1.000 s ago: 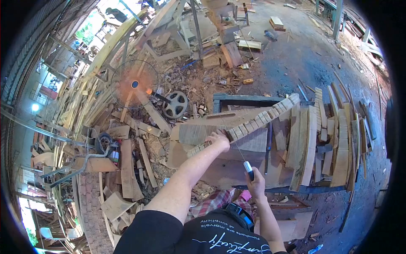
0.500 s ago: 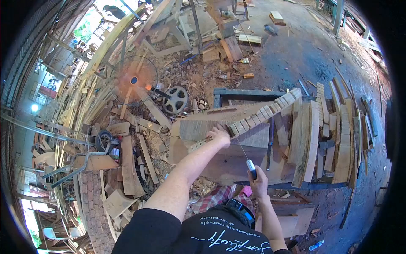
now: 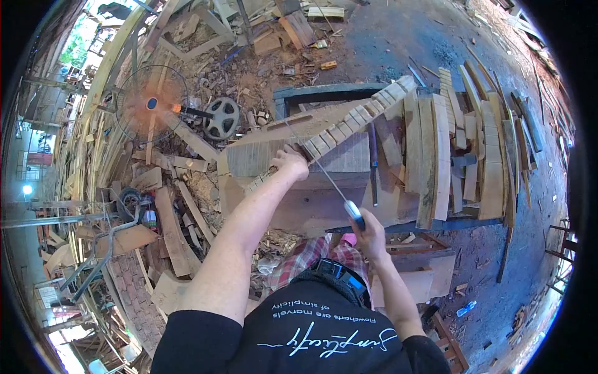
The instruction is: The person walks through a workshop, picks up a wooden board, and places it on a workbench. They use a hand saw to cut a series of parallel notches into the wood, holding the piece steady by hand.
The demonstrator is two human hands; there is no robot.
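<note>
A long, slightly curved wooden strip with rows of cross cuts (image 3: 349, 129) lies diagonally over a thick wooden block (image 3: 255, 159). My left hand (image 3: 291, 164) presses on the strip, its fingers bent around the near edge; the fingertips are partly hidden. In my right hand (image 3: 370, 233) is the white and dark-blue handle of a handsaw (image 3: 354, 212), gripped with wrapped fingers. The saw's thin blade runs up and left to the strip, close beside my left hand. Its far end shows beyond the wood.
Curved planks (image 3: 430, 156) lie side by side on the right of the workbench (image 3: 398, 209). A dark metal bar (image 3: 374, 168) rests near the block. Behind on the left stand a fan (image 3: 151, 103) and a spoked wheel (image 3: 222, 118). A wheelbarrow (image 3: 128, 240) and scrap wood lie to the left.
The view has shifted, so the scene sits further left and higher. My right hand has drawn the saw back toward me, and more blade shows before the strip. My left hand stays on the wood.
</note>
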